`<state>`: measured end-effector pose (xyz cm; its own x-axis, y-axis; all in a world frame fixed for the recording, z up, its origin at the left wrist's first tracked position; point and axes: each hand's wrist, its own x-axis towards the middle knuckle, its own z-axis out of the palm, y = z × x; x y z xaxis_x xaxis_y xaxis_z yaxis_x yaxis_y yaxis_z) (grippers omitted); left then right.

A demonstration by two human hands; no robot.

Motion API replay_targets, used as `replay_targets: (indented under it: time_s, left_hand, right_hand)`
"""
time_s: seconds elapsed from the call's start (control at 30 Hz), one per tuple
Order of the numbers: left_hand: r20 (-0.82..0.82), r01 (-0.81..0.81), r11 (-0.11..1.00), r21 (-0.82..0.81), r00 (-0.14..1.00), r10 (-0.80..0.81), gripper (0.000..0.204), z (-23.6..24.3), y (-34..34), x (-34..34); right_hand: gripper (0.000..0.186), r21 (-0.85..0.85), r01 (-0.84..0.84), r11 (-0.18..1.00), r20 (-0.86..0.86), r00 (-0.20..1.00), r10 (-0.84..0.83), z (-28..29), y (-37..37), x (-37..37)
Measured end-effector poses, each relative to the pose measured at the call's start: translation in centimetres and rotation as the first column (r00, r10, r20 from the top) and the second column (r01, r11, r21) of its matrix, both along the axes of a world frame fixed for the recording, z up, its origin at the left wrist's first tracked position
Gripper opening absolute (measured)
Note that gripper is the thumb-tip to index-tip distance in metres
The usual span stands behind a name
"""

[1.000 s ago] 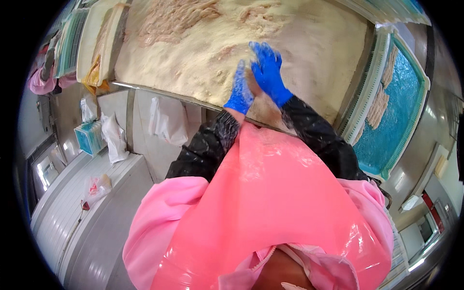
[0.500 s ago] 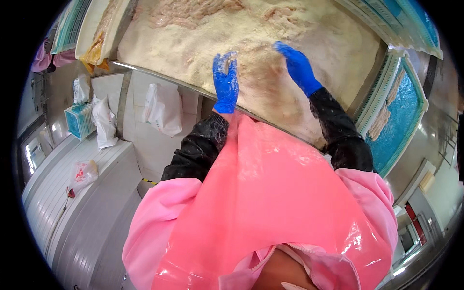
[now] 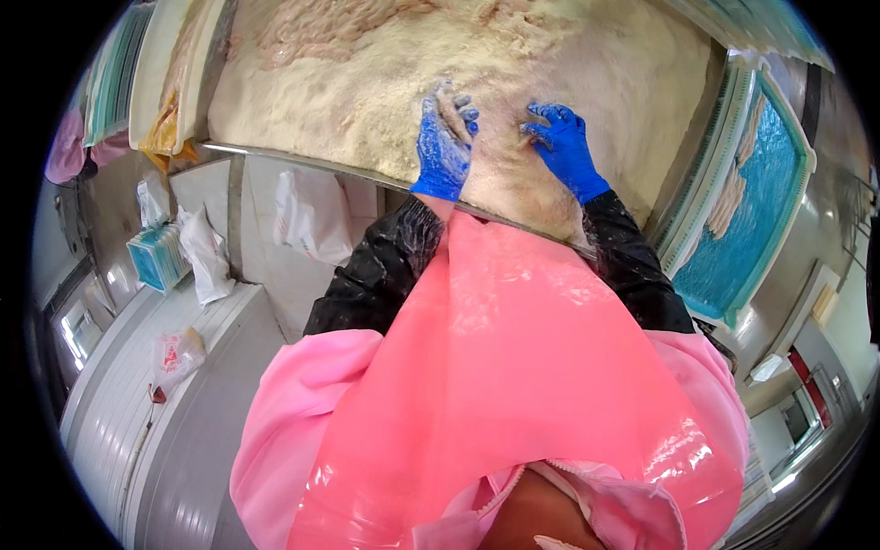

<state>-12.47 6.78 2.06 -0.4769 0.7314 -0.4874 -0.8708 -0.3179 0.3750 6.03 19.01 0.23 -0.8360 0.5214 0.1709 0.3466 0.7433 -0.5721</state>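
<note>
I see both gloved hands lowered again into the breadcrumb bed (image 3: 367, 101); left hand (image 3: 445, 147) cups a crumbed strip (image 3: 451, 108); right hand (image 3: 561, 147) presses flat, apart.

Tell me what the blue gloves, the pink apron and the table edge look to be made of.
Gloves on the left hand and right hand: thin rubbery material, likely nitrile, matte and dusted with crumbs. Pink apron: glossy plastic film, judging by its sharp highlights and creases. Table edge: probably stainless steel, grey with a bright reflective line. The crumb coating looks dry, grainy and pale yellow.
</note>
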Motion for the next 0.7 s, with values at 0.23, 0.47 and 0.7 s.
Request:
replay_targets:
  time_s: [0.23, 0.47, 0.7]
  left_hand:
    - [0.246, 0.064, 0.989, 0.13, 0.965, -0.095, 0.038, 2.3, 2.2, 2.6]
    - [-0.006, 0.225, 0.965, 0.136, 0.974, -0.226, 0.058, 4.2, 3.7, 5.8]
    - [0.179, 0.231, 0.955, 0.186, 0.948, -0.264, 0.055, 5.2, 4.7, 8.4]
  right_hand:
    - [0.033, -0.601, 0.23, 0.765, -0.166, 0.901, -0.401, 6.8, -4.7, -1.9]
    - [0.024, -0.552, 0.414, 0.724, -0.019, 0.861, -0.508, 8.0, -5.6, -1.2]
    - [0.025, -0.766, 0.37, 0.525, 0.02, 0.831, -0.556, 9.1, -4.5, 1.3]
